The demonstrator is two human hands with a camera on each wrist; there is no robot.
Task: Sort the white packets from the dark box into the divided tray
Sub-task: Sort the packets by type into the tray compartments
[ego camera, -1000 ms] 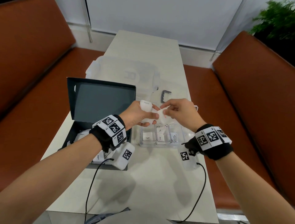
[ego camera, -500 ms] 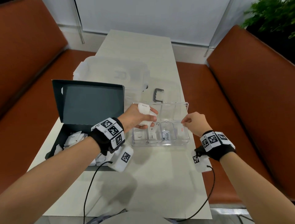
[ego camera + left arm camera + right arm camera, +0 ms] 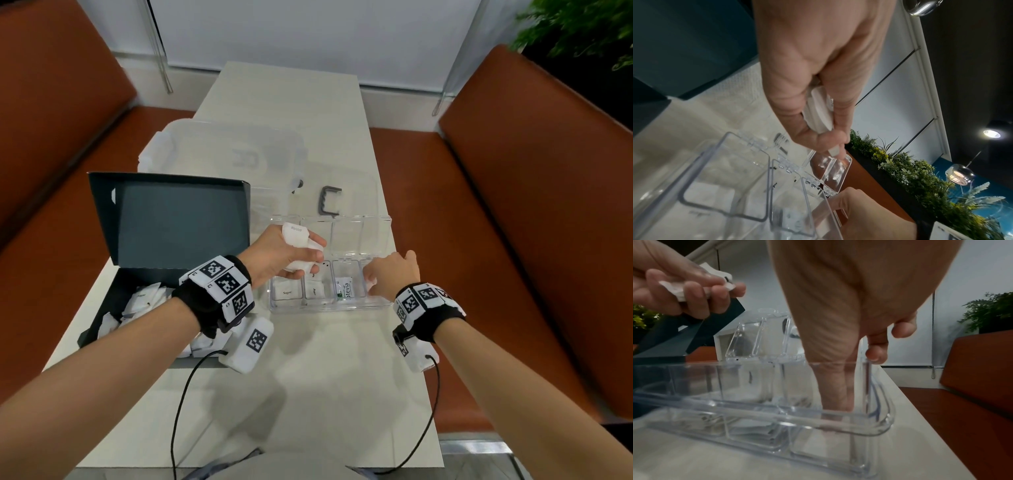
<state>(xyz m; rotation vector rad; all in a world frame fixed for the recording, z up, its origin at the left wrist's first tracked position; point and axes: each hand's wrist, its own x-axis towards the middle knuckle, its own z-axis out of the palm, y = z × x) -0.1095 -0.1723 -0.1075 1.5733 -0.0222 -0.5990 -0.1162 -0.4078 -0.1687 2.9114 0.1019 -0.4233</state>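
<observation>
A small bundle of white packets (image 3: pixel 297 240) is held in the left hand (image 3: pixel 279 258), with the fingers and thumb curled round it; the bundle is carried above the left end of the clear divided tray (image 3: pixel 329 306), not touching it. In the left wrist view the packets (image 3: pixel 819 110) are seen clamped edge-on between thumb and fingers of that grip (image 3: pixel 818 81). The right hand (image 3: pixel 394 275) is lowered into the rightmost compartment of the tray, its fingertips (image 3: pixel 835 395) reaching down inside close to the bottom; something pale shows under them in the head view, but whether a packet is pinched there cannot be told. The other three compartments are occupied: a packet marked "Sugar" (image 3: pixel 287 291) in the leftmost, a white packet (image 3: pixel 314 290) in the next, and a packet marked "Stevia" (image 3: pixel 346 291) in the third. The tray's hinged clear lid (image 3: pixel 346 234) is stood open behind it. To the left on the pale worktop (image 3: pixel 308 394) the dark box (image 3: pixel 137 274) is set with its lid raised, and loose white packets (image 3: pixel 144 301) are heaped inside, well apart from both hands. A translucent storage container (image 3: pixel 222 154) and a small grey handle (image 3: pixel 330 199) are found beyond the tray.
</observation>
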